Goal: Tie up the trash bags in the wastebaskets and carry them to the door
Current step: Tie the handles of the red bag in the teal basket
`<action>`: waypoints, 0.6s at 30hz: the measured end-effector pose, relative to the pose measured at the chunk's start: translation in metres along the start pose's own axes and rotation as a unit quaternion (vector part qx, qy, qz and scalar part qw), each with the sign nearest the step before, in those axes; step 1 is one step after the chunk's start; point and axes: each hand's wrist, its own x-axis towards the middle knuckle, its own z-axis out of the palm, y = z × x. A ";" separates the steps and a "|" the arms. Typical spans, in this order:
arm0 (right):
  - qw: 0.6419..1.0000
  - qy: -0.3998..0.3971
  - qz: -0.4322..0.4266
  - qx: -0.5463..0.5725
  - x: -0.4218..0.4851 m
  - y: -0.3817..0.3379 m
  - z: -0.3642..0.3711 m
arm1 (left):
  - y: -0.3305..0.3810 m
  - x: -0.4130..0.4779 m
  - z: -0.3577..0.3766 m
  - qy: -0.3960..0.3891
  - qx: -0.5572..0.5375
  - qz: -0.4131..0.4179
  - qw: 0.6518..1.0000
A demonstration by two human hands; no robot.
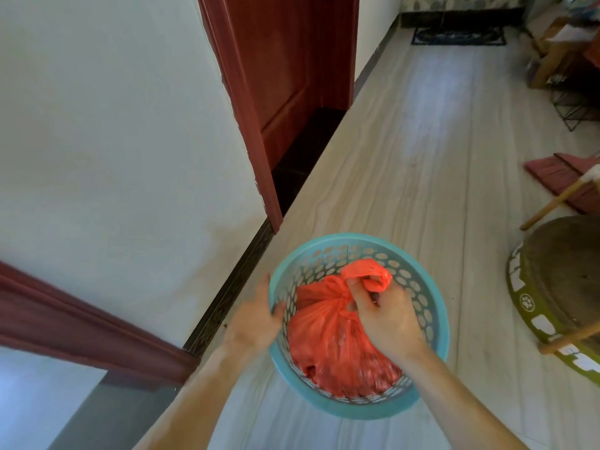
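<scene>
**A:** Where the pale wood-grain floor [422, 151] meets the white wall [113, 141], what stands there?

**B:** A teal perforated wastebasket [357, 239], on the floor just beside the dark skirting [232, 297]. The red trash bag [328, 349] sits inside it, its neck already knotted.

**A:** And the hands?

**B:** The left hand [255, 318] grips the wastebasket's left rim, thumb hooked inside and fingers curled outside. The right hand [388, 318] has its fingers curled round the bag's loose handle loop above the knot.

**A:** What else is in the room?

**B:** A red-brown door frame [246, 125] is set in the wall, and a dark doormat [457, 35] lies at the floor's far end. To the right there is a broom [552, 178] with red bristles. A round woven pad [565, 280] in an olive base sits near the wastebasket.
</scene>
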 end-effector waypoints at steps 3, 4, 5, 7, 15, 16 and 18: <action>0.999 -0.025 0.019 0.033 0.000 -0.002 0.004 | 0.003 -0.007 0.003 0.026 0.021 0.010 0.999; 0.999 -0.026 0.019 0.035 -0.001 -0.003 0.004 | 0.004 -0.009 0.002 0.026 0.033 0.011 0.999; 0.999 -0.022 0.019 0.030 -0.002 -0.004 0.003 | 0.007 -0.012 0.001 0.024 0.043 0.010 0.999; 1.000 -0.011 0.016 0.008 -0.002 -0.002 0.002 | 0.009 -0.017 0.001 0.031 0.047 0.000 0.998; 0.961 0.123 0.010 0.246 0.008 -0.045 -0.021 | 0.022 -0.021 -0.001 0.028 0.061 -0.019 0.998; 0.947 0.159 -0.010 0.280 0.014 -0.059 -0.032 | 0.023 -0.020 -0.001 0.023 0.066 -0.031 0.997; 0.933 0.198 -0.055 0.297 0.027 -0.083 -0.051 | 0.021 -0.020 0.000 0.009 0.072 -0.048 0.996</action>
